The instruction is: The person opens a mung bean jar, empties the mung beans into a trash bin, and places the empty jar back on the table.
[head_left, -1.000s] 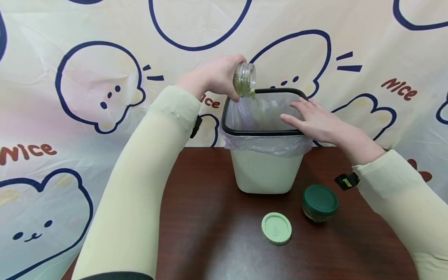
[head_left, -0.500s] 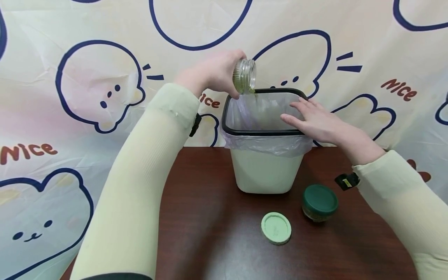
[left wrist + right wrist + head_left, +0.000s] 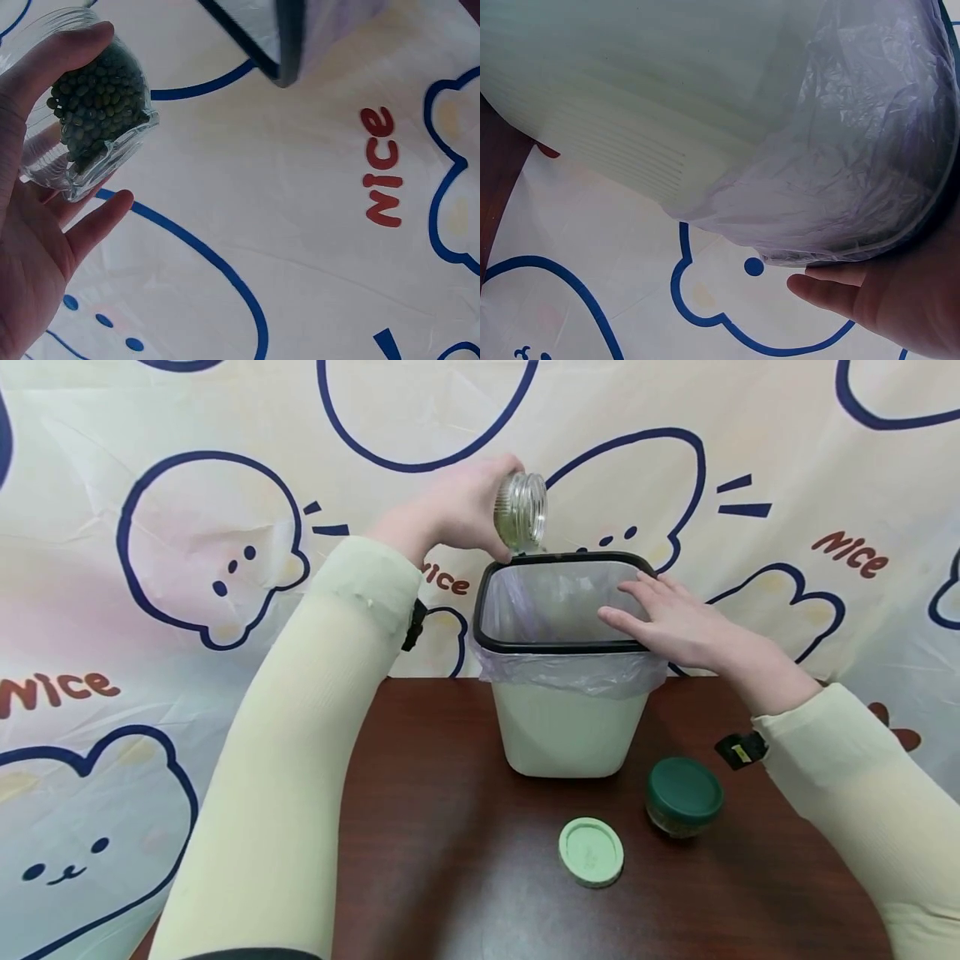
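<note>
1. L hand (image 3: pixel 459 512) grips jar (image 3: pixel 519 513) to its R
2. Jar's axis approx horiz, mouth facing R, nr far-L corner of bin (image 3: pixel 566 727)
3. R hand (image 3: pixel 678 622) farther, fingers extended at bin's R rim
4. Bin nr far edge of desk (image 3: pixel 420 827)

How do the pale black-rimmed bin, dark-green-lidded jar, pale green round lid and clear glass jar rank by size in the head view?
1. Pale black-rimmed bin
2. Dark-green-lidded jar
Unsure: pale green round lid and clear glass jar look alike; the left hand partly hides the latter.
</note>
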{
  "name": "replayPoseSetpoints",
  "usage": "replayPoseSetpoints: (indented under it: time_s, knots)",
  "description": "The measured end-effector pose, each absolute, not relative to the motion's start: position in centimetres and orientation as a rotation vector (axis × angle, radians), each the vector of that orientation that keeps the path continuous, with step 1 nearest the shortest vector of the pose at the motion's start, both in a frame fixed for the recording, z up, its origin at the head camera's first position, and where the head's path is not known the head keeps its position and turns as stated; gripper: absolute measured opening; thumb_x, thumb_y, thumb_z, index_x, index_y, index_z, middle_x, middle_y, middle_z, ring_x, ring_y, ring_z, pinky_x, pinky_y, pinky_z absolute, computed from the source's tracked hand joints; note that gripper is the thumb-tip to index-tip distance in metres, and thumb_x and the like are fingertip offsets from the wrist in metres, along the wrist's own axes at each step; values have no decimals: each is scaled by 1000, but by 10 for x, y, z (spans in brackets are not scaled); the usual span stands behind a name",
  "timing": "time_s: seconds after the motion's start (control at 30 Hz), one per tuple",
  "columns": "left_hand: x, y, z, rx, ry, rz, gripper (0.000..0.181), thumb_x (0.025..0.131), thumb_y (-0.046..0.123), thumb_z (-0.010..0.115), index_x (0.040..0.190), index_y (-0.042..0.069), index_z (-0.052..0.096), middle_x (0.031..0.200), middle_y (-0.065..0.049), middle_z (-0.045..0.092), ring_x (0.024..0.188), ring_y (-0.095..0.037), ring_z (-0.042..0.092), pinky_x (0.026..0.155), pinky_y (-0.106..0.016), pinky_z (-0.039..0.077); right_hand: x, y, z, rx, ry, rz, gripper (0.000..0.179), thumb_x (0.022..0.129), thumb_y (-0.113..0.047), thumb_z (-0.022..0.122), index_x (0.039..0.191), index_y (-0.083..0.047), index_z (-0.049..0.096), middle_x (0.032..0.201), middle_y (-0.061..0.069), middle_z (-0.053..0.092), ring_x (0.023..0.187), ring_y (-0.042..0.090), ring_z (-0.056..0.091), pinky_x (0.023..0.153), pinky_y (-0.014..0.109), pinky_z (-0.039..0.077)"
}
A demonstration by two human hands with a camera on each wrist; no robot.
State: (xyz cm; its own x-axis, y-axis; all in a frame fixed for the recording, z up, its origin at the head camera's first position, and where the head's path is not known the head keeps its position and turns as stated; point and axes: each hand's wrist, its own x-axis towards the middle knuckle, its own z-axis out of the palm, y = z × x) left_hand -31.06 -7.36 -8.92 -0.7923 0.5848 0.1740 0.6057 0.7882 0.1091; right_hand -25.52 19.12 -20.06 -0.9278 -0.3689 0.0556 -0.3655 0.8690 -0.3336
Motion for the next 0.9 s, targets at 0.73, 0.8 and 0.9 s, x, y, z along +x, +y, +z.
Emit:
replayPoseSetpoints:
  time_s: [0.73,0.8,0.9]
  knots:
    - [-316,-74,-95,-986,-2842,-216,87,68,11,84,141,3,36,132,-12,49,116,-26,50,97,-37,43,-258,190,-201,-599,3037,-529,87,96,-66,32,152,0,24,157,26,10,144,43,0,111,62,6]
    - [-316,-73,-93,-999,-2820,-229,88,67,9,84,140,2,36,132,-13,49,117,-26,50,98,-37,43,-259,191,-201,-599,3037,-529,86,96,-66,32,152,0,24,157,26,10,144,44,0,111,62,6]
    - [-315,-72,-93,-991,-2822,-156,88,68,13,85,141,3,37,131,-13,50,116,-26,50,98,-37,43,-259,192,-201,-600,3037,-528,86,96,-65,32,151,1,24,157,27,10,143,44,0,111,62,6]
